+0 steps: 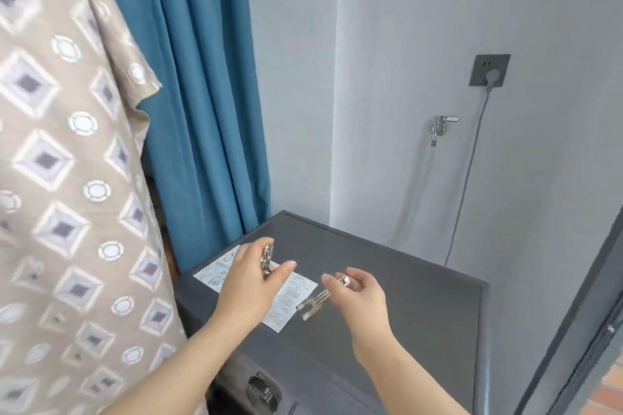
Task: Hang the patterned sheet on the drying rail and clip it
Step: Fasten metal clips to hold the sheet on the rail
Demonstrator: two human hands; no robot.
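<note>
The patterned sheet already hangs left of the hands; left hand grips a first clip, right hand pinches a second clip; clipping remains.

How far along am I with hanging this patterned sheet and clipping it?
Done, it seems: the patterned sheet already hangs down at the left, though the rail is out of view. In hand: the left hand holds a metal clip and the right hand pinches a second clip, above the grey appliance top. Left: fastening both to the sheet; no clip shows on it yet.
</note>
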